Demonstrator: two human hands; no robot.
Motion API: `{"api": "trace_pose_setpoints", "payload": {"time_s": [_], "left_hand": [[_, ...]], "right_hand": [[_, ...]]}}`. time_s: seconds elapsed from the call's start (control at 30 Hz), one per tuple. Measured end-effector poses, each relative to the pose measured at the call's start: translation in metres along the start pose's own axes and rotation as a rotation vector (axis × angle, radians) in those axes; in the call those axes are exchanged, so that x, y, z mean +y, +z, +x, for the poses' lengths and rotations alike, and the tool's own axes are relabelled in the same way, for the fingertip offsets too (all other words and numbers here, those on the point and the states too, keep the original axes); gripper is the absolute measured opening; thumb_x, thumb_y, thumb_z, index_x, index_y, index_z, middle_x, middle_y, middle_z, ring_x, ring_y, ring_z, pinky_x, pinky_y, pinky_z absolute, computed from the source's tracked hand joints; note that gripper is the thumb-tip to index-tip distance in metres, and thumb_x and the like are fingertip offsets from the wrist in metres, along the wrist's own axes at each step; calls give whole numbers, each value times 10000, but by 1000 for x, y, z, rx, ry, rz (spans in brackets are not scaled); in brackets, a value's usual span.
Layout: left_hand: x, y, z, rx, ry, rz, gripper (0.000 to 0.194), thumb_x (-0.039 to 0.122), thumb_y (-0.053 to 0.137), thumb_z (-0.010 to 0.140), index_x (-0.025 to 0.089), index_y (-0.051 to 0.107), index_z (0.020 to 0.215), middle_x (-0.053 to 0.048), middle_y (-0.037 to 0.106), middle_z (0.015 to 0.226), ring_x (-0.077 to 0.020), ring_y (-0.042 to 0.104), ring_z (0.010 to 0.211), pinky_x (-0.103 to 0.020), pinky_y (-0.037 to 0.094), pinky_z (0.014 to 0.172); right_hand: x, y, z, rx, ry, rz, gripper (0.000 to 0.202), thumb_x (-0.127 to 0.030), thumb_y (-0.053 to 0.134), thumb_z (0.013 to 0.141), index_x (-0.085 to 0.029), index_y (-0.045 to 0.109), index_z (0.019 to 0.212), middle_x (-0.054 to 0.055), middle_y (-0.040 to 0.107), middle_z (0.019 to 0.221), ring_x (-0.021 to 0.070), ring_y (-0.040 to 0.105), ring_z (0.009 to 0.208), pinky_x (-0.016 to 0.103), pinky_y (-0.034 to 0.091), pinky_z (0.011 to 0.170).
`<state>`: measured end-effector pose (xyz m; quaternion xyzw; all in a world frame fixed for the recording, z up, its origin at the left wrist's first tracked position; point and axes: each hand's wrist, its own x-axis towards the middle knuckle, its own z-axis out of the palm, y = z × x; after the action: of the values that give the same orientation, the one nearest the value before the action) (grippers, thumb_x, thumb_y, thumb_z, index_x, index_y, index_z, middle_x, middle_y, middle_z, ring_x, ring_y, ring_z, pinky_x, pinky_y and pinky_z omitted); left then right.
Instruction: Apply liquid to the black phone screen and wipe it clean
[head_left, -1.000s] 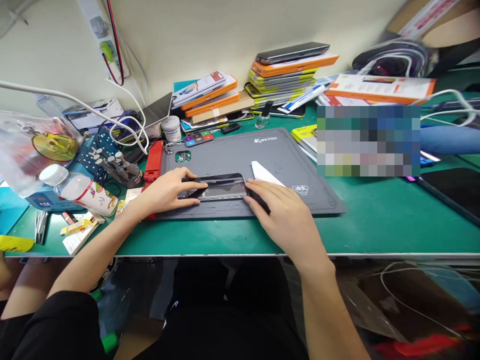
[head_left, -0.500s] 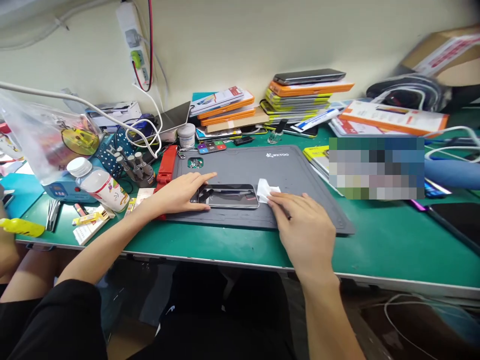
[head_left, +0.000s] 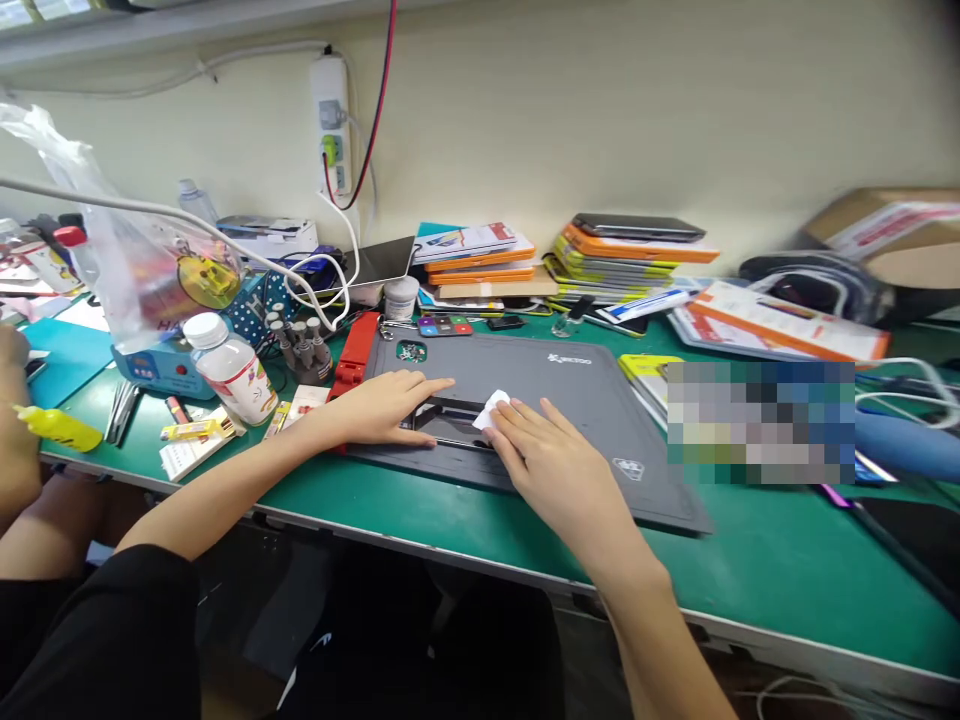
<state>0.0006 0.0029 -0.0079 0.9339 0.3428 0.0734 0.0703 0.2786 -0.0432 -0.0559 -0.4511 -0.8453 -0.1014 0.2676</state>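
A dark smartphone point(head_left: 456, 428) lies flat, screen up, on a grey work mat point(head_left: 577, 395). My left hand point(head_left: 386, 408) grips its left end, thumb along the near edge and fingers along the far edge. My right hand point(head_left: 559, 465) presses a folded white tissue point(head_left: 493, 409) onto the right part of the screen. The fingers of that hand lie over the tissue and hide the phone's right end.
A red clamp-like strip point(head_left: 355, 355) borders the mat's left side. Left of it stand a bottle point(head_left: 238, 378) and a screwdriver holder point(head_left: 304, 350). Stacked phone boxes point(head_left: 615, 265) line the wall. Another person's hand point(head_left: 19, 420) is at the far left beside a yellow bottle point(head_left: 60, 428).
My right hand has moved left with the tissue, from beside the phone's right end onto its screen. The left hand keeps its hold. The camera view has tilted up and shifted left.
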Motion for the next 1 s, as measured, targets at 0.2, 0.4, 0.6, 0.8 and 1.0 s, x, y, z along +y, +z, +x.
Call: {"api": "trace_pose_setpoints", "payload": {"time_s": [0.2,0.4,0.6,0.8,1.0], "left_hand": [[1,7,-1,-4,18,-10,837,581,632,1043,106,344,1669,-187,643,1355,-323,620,1256,-403,447,1101],[4,7,-4,-14,27,-43,801,554,588,1064,109,331,1679,-207,635,1391,-334,616,1267,-438,459,1108],[5,8,-5,-2,8,-54,834,557,634,1043,131,325,1691,-207,609,1465,-343,591,1345,-438,430,1156],[6,7,-5,-24,-1,-45,836,550,620,1051,115,321,1700,-216,616,1453,-349,603,1335,-436,440,1141],[6,7,-4,-27,5,-38,832,556,618,1053,116,331,1698,-215,622,1441,-344,618,1308,-421,456,1111]], "right_hand": [[-21,21,11,-2,-62,33,526,-377,375,1143,-46,717,1366,237,745,1379,350,735,1291,600,495,1207],[-40,29,12,8,-47,24,672,-456,300,1149,50,684,1368,310,713,1391,399,693,1345,598,497,1198],[-12,16,-3,-81,20,1,746,-445,159,1152,21,683,1405,268,715,1409,384,668,1383,607,431,1259],[11,9,-21,-207,147,70,852,-544,97,1135,-1,663,1466,214,665,1503,353,614,1451,566,401,1309],[12,17,-24,-218,180,102,870,-582,109,1116,-1,625,1507,216,602,1574,376,571,1489,595,373,1320]]}}
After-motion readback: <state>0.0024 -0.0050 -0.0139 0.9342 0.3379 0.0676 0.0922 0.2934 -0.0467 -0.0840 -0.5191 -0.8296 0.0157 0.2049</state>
